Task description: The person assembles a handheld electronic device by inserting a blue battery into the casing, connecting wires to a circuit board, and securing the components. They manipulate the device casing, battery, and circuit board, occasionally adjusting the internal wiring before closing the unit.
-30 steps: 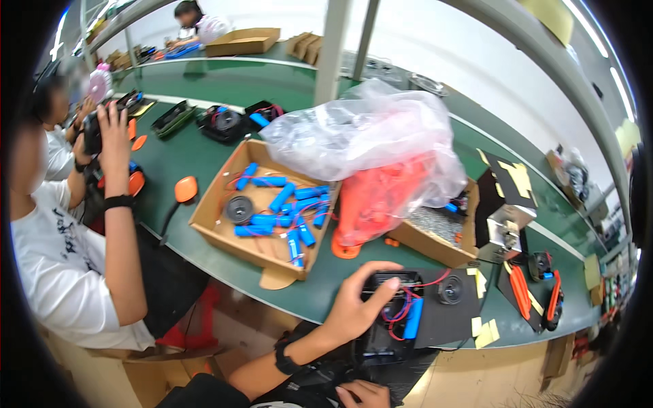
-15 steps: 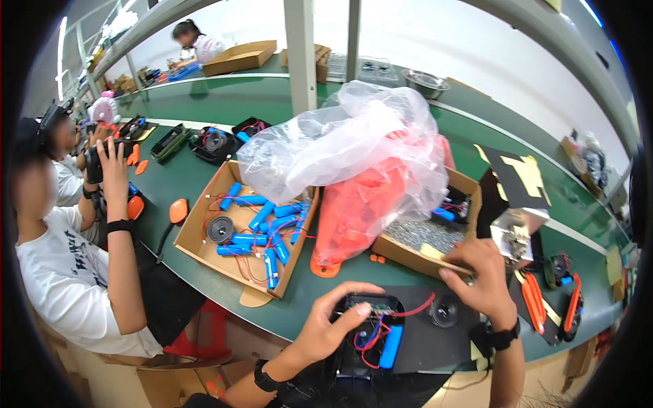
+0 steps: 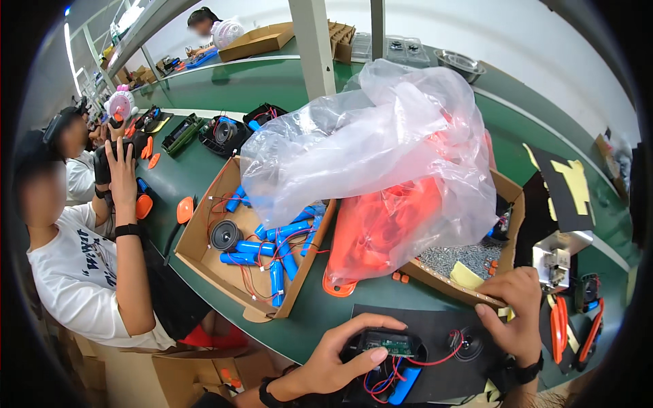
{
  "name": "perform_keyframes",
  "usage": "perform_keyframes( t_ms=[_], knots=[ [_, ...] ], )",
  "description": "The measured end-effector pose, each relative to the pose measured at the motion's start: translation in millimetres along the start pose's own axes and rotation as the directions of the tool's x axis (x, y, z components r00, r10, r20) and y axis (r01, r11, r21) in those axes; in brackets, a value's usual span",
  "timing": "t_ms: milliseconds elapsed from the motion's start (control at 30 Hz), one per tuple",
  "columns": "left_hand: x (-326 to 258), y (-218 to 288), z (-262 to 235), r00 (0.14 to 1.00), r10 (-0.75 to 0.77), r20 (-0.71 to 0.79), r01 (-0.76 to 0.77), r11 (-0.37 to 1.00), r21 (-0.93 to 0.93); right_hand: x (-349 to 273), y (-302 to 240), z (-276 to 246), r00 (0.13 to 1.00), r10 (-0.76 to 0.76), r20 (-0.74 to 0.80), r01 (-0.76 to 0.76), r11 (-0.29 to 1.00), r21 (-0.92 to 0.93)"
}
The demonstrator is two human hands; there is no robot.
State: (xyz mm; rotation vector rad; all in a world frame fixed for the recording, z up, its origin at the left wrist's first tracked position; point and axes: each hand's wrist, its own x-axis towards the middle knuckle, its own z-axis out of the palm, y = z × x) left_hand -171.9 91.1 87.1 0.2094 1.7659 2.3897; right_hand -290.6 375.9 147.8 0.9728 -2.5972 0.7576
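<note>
My left hand [image 3: 340, 355] grips a black plastic housing [image 3: 421, 353] at the near edge of the table, its thumb against a green circuit board [image 3: 392, 346]. Red and blue wires and a blue cylindrical battery [image 3: 406, 385] lie in the housing. One red wire runs right toward a small round black speaker [image 3: 467, 343] on a black mat [image 3: 435, 326]. My right hand [image 3: 515, 311] is bent over the front rim of a cardboard box [image 3: 445, 289], thumb outside and fingers over the edge. Small metal screws [image 3: 452, 260] fill part of that box; the fingertips are partly hidden.
Left stands a cardboard box [image 3: 197, 256] of blue batteries with a speaker. A clear plastic bag [image 3: 381, 149] of orange parts bulges between the boxes. A metal fixture [image 3: 554, 262] and orange-edged parts [image 3: 559, 330] lie right. A co-worker [image 3: 88, 272] sits left.
The view has shifted, so the boxes and bag appear larger. My left hand still holds the housing, now seen lower. My right hand stays at the box rim, its fingers more bent.
</note>
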Motion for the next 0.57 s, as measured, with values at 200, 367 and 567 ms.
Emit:
perform_keyframes(
  t_ms=[200,367,567],
  knots=[
    [8.8,5.8,3.5,0.994,0.102,-0.044,-0.094,0.985,0.144,4.7,-6.3,-9.5,0.997,0.060,0.047,-0.059,0.998,-0.024],
    [4.7,2.4,3.3,0.990,0.105,-0.090,-0.103,0.994,0.029,2.9,-38.6,-27.2,0.997,0.018,0.081,0.006,0.957,-0.291],
    [-1.1,-1.9,2.0,0.988,0.108,-0.114,-0.109,0.994,0.004,-35.1,-85.9,-33.9,0.993,0.119,0.024,-0.105,0.938,-0.330]
  ],
)
